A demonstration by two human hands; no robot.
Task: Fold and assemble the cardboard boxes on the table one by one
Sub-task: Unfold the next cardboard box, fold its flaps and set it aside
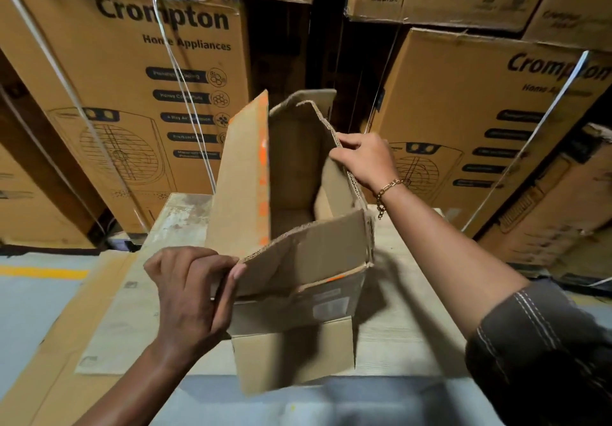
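A brown cardboard box (291, 313) stands on the pale wooden table (410, 333), its top open and its flaps up. The left flap, with orange marks, stands upright. My left hand (192, 293) pinches the left end of the near flap, which tilts inward over the opening. My right hand (364, 157), with a gold chain bracelet on the wrist, grips the upper edge of the right flap. The far flap curls up behind the opening. A lower flap hangs down over the table's front edge.
Flat cardboard sheets (66, 343) lie at the left of the table and beyond its edge. Large strapped Crompton cartons (132, 94) are stacked close behind and to the right (480, 111). A grey floor with a yellow line (39, 271) shows at the left.
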